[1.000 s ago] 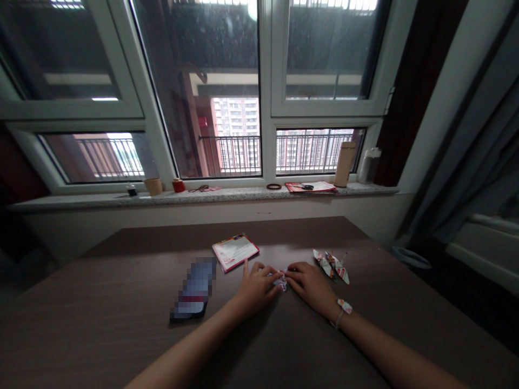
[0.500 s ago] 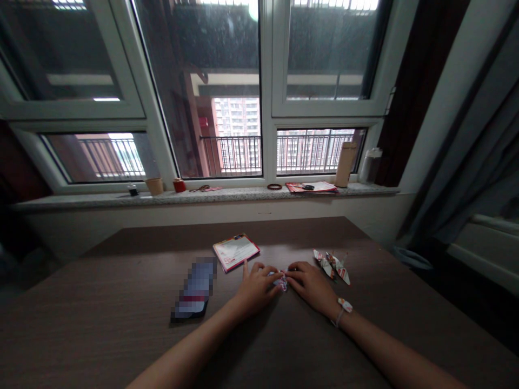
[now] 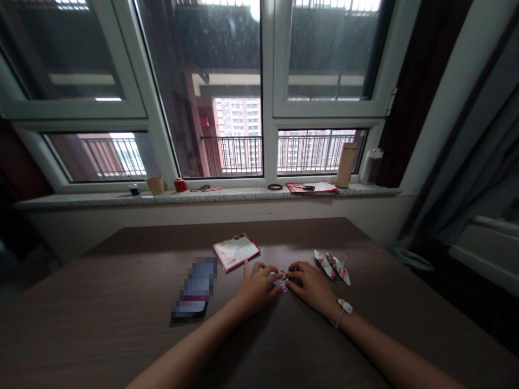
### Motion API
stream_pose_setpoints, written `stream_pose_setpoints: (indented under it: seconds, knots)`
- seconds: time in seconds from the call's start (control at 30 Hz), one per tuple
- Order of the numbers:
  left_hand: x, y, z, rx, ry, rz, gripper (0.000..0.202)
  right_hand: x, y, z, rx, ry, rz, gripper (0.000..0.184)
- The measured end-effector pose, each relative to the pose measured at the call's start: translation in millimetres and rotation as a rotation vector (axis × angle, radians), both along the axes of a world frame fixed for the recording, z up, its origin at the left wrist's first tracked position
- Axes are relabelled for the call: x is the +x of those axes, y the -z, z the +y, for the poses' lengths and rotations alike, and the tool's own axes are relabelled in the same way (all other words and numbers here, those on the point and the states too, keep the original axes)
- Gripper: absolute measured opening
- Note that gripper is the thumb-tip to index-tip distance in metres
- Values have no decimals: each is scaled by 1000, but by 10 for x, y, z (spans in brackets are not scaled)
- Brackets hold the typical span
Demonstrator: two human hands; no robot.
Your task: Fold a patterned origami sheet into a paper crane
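Note:
Both hands rest on a dark wooden table (image 3: 101, 319), fingertips meeting on a small folded piece of patterned paper (image 3: 281, 282). My left hand (image 3: 255, 286) pinches its left side, index finger sticking up. My right hand (image 3: 310, 283) pinches its right side and wears a bracelet at the wrist. Most of the paper is hidden under the fingers. A finished folded paper figure (image 3: 333, 266) with red and white print lies just right of my right hand.
A red-edged pad of paper (image 3: 235, 251) lies beyond my left hand, and a dark flat object, blurred out (image 3: 195, 289), sits to the left. The windowsill holds small cups (image 3: 154, 186), a tall cylinder (image 3: 344, 163) and papers (image 3: 312, 187). A curtain hangs at right.
The fingers of both hands shifted slightly on the small paper; the hands and everything else stay in place.

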State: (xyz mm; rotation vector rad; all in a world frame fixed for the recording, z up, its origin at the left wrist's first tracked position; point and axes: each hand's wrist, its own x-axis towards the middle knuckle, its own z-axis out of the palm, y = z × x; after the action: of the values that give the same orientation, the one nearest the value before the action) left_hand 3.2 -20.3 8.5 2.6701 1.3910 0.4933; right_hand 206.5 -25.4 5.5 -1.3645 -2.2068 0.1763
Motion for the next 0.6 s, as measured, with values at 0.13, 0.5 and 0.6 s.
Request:
stream_pose_setpoints:
  seconds: [0.13, 0.5, 0.6]
  knots:
    - [-1, 11, 1, 8, 2, -9, 34, 5, -19, -4, -10, -5, -3, 26]
    - [-19, 29, 17, 44, -85, 60, 34, 43, -22, 21, -19, -46, -3, 28]
    - [-21, 33, 21, 37, -106, 66, 33, 61, -61, 21, -41, -58, 0, 30]
